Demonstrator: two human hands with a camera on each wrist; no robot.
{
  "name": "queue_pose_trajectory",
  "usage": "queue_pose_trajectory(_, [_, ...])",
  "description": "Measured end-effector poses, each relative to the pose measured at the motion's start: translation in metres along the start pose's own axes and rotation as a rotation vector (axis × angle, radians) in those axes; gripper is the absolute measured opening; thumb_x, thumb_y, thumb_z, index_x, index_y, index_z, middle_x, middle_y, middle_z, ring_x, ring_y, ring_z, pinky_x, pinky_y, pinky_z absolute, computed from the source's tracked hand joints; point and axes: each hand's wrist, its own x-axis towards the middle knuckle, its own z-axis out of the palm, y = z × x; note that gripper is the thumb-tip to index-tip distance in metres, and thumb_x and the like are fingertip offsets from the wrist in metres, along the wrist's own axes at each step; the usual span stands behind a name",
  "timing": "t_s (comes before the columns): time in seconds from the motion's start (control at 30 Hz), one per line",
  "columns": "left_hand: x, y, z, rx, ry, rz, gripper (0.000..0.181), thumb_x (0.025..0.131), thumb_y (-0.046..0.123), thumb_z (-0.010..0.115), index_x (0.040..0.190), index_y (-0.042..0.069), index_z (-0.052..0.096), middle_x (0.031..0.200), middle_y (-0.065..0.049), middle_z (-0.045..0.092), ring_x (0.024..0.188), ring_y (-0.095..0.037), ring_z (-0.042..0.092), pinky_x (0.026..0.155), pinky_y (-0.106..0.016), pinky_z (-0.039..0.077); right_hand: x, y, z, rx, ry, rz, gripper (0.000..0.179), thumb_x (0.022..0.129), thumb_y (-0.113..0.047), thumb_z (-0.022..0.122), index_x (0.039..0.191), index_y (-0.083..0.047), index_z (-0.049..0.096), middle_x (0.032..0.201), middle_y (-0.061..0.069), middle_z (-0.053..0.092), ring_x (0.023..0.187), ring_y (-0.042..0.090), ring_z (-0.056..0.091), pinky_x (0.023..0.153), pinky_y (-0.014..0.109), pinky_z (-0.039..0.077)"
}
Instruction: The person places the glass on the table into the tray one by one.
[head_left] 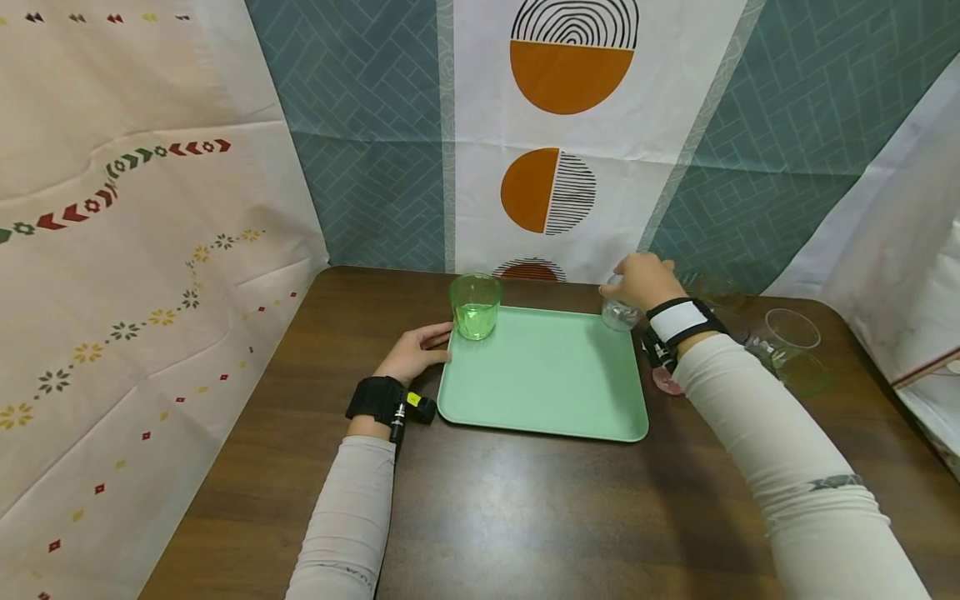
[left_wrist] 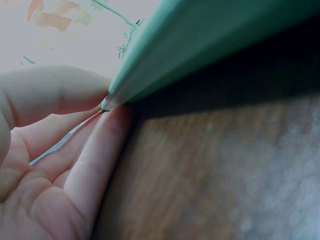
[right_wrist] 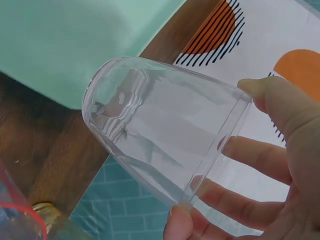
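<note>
A light green rectangular tray (head_left: pixel 540 375) rests on the brown table. My left hand (head_left: pixel 412 354) is at its left edge; in the left wrist view the thumb and fingers pinch the tray rim (left_wrist: pixel 145 65). On the tray's back left corner stands a green see-through cup (head_left: pixel 476 307). Over the back right corner, my right hand (head_left: pixel 647 282) holds a clear cup (right_wrist: pixel 160 125) near its rim, with fingers and thumb spread around it. That cup looks empty in the right wrist view. From the head view I cannot tell whether its base touches the tray.
Right of the tray, partly behind my right arm, are several more see-through cups, among them a pink one (head_left: pixel 666 382), a clear one (head_left: pixel 792 328) and a green one (head_left: pixel 804 373). Patterned cloths (head_left: pixel 360 150) hang behind the table (head_left: pixel 480 517) and at both sides.
</note>
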Motion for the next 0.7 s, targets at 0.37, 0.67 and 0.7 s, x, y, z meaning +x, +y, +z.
queue_pose_trajectory(0.37, [0.001, -0.001, 0.0, -0.014, 0.003, -0.011, 0.056, 0.088, -0.003, 0.061, 0.141, -0.003, 0.041, 0.143, -0.024, 0.046, 0.131, -0.033, 0.042, 0.106, -0.05, 0.04, 0.003, -0.02, 0.008, -0.016, 0.009, -0.026, 0.052, 0.09, -0.034, 0.063, 0.12, 0.008, 0.062, 0.119, 0.032, 0.062, 0.11, 0.051, 0.052, 0.091, 0.068, 0.036])
queue_pose_trajectory(0.67, [0.0, -0.001, 0.0, -0.024, 0.0, -0.013, 0.056, 0.089, -0.003, 0.061, 0.141, -0.003, 0.041, 0.143, -0.024, 0.045, 0.132, -0.033, 0.042, 0.106, -0.05, 0.039, 0.006, -0.041, 0.017, -0.006, 0.025, -0.068, 0.05, 0.089, -0.034, 0.065, 0.119, 0.006, 0.064, 0.118, 0.027, 0.065, 0.115, 0.049, 0.049, 0.098, 0.073, 0.03])
queue_pose_trajectory(0.7, [0.0, -0.001, 0.0, -0.024, 0.0, -0.014, 0.056, 0.089, -0.003, 0.061, 0.141, -0.003, 0.041, 0.143, -0.024, 0.045, 0.132, -0.033, 0.042, 0.106, -0.05, 0.039, 0.007, -0.043, 0.018, -0.009, 0.026, -0.072, 0.05, 0.089, -0.034, 0.065, 0.119, 0.005, 0.064, 0.118, 0.027, 0.065, 0.114, 0.049, 0.049, 0.098, 0.073, 0.031])
